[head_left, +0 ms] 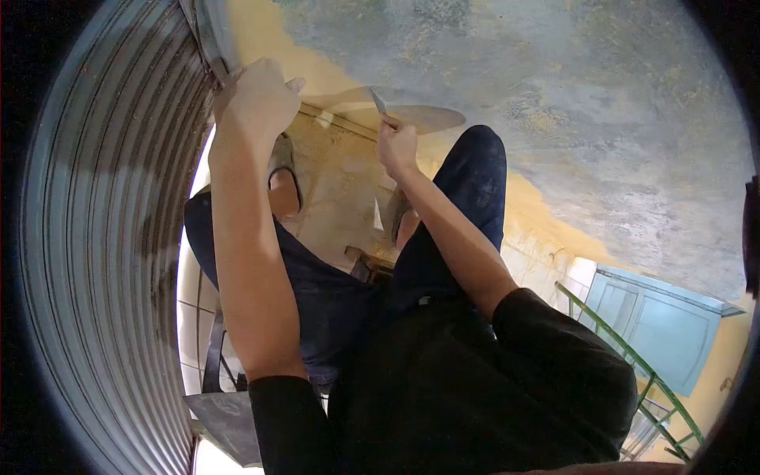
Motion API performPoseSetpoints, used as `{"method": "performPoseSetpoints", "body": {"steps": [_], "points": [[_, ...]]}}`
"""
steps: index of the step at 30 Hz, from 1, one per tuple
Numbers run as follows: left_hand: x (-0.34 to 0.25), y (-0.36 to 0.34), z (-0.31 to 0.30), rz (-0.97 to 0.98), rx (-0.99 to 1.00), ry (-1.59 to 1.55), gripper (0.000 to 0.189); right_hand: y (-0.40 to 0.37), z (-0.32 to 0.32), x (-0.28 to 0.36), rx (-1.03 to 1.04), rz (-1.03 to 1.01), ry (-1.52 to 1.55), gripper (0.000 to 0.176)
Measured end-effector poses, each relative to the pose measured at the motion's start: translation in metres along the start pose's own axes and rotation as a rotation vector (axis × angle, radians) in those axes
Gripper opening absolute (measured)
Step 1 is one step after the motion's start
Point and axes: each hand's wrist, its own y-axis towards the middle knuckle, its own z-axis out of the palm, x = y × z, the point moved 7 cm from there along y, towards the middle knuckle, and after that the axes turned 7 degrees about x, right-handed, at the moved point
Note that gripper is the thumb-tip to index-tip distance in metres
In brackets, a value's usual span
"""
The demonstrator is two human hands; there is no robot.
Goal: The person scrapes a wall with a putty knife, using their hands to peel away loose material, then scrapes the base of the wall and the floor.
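Observation:
My right hand [397, 148] grips a thin flat scraper [378, 100], whose dark blade points up toward the wall. Most of its handle is covered by my fingers. A shadow falls on the wall beside the blade. My left hand [255, 99] is raised at the upper left, near the metal edge strip [204, 39] between the shutter and the wall. Its fingers are curled, with the thumb sticking out; whatever they hold, if anything, is hidden. The wall [514, 95] shows patchy grey-blue over yellow paint.
A ribbed metal roller shutter [103, 237] rises close on my left. Dusty floor tiles [336, 170] lie between my sandalled feet. Behind at lower right stand a green ladder [609, 332] and light-blue cabinet doors [665, 321]. A grey panel [226, 423] lies at lower left.

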Motion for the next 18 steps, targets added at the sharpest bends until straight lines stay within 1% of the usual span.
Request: {"method": "performPoseSetpoints", "body": {"steps": [1, 2, 3, 5, 6, 8, 9, 11, 12, 13, 14, 15, 16, 17, 18], "points": [[0.003, 0.004, 0.0, -0.003, -0.007, -0.003, 0.044, 0.002, 0.0, 0.003, -0.015, 0.001, 0.002, 0.03], [0.007, 0.009, 0.002, 0.028, -0.04, -0.077, 0.043, 0.002, -0.001, 0.003, -0.032, 0.01, 0.005, 0.03], [0.006, 0.01, 0.005, 0.065, -0.067, -0.151, 0.043, 0.008, 0.004, -0.014, -0.037, 0.016, 0.005, 0.03], [0.002, 0.006, 0.007, 0.033, -0.045, -0.112, 0.042, 0.03, 0.026, -0.044, -0.075, -0.08, -0.241, 0.029], [0.002, 0.005, 0.005, 0.002, -0.033, -0.072, 0.041, 0.022, 0.021, -0.033, -0.072, -0.083, -0.235, 0.029], [0.002, 0.003, -0.001, -0.001, -0.004, -0.071, 0.041, -0.001, -0.002, -0.002, -0.053, -0.043, -0.035, 0.03], [0.002, 0.003, -0.001, -0.002, 0.029, -0.073, 0.04, 0.002, -0.001, 0.005, -0.052, -0.047, -0.034, 0.03], [0.002, 0.006, -0.002, 0.005, 0.013, -0.085, 0.041, 0.004, 0.006, 0.008, 0.019, 0.043, -0.018, 0.029], [0.001, 0.006, -0.001, 0.011, -0.002, -0.096, 0.041, 0.011, 0.014, -0.009, 0.015, 0.045, -0.019, 0.029], [-0.002, 0.005, -0.001, 0.012, -0.004, -0.096, 0.041, 0.023, 0.025, -0.032, -0.018, -0.016, -0.109, 0.028], [-0.005, 0.001, 0.0, 0.014, -0.022, -0.104, 0.041, 0.029, 0.033, -0.041, -0.048, -0.077, -0.199, 0.028], [-0.004, 0.0, 0.0, 0.014, -0.042, -0.111, 0.041, 0.018, 0.026, -0.022, -0.044, -0.083, -0.195, 0.028], [-0.002, 0.001, -0.001, 0.011, -0.05, -0.11, 0.041, -0.004, 0.006, 0.01, -0.057, -0.037, -0.103, 0.027], [-0.001, 0.001, 0.001, 0.018, -0.05, -0.1, 0.041, -0.016, -0.006, 0.028, -0.069, 0.01, -0.013, 0.027], [0.001, 0.003, 0.002, 0.025, -0.052, -0.093, 0.04, -0.012, -0.004, 0.03, -0.066, -0.001, -0.014, 0.027]]}}
